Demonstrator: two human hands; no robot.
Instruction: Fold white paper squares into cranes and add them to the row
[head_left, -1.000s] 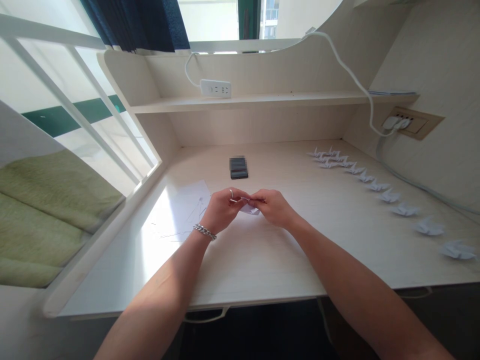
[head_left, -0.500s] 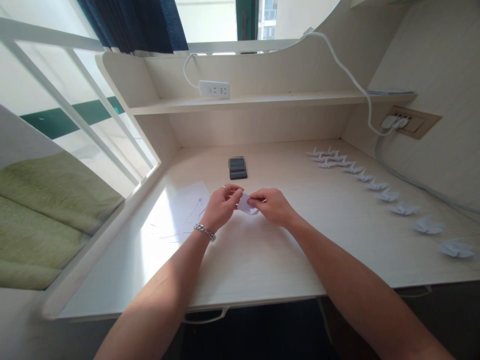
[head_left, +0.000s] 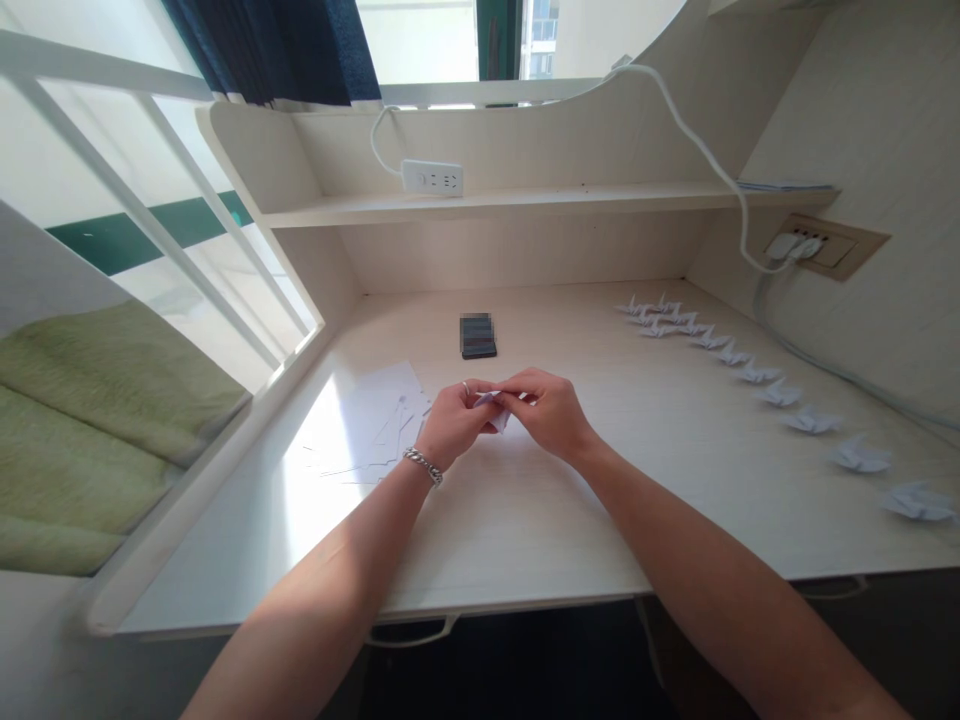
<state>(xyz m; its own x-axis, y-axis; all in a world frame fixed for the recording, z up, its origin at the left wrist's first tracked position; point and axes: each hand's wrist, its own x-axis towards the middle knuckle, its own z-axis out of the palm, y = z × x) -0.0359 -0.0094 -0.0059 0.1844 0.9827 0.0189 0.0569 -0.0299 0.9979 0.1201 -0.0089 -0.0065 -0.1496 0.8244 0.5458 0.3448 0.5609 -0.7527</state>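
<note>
Both my hands meet above the middle of the pale desk, pinching a small folded piece of white paper. My left hand, with a ring and a silver chain bracelet, grips its left side with curled fingers. My right hand holds the right side, fingers closed over the fold. Most of the paper is hidden between the fingers. A loose pile of white paper sheets lies just left of my left hand.
A curved row of several folded paper cranes runs along the desk's right side. A dark phone lies at the back centre. A power strip sits on the shelf, a wall socket with cable on the right.
My hands have drawn closer together over the paper, which now shows less between the fingers. The left hand shifted slightly right.
</note>
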